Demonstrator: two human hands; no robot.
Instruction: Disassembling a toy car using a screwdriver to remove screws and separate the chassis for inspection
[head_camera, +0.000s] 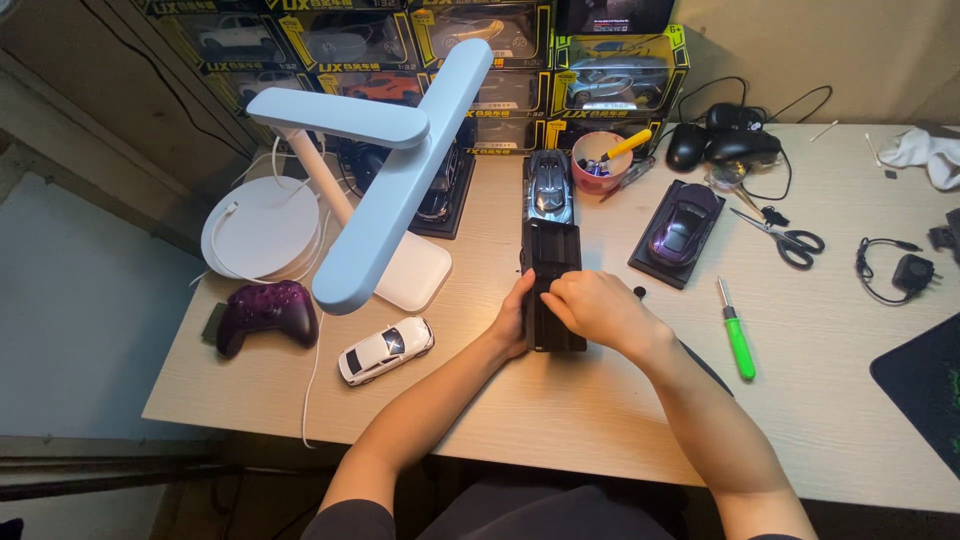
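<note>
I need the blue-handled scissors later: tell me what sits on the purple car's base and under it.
On the black base sits only the purple model car. Under the base lies the wooden desk; anything beneath it is covered. The scissors lie to its right.

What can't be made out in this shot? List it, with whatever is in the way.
Head view only:
- Near end of the black base: covered by the left hand and right hand, so the grip and anything under the fingers are hidden.
- Desk behind the white lamp: blocked by its arms.
- Black part and dark mat: cut off by the right edge.
- Contents of the pink cup: too small.
</note>
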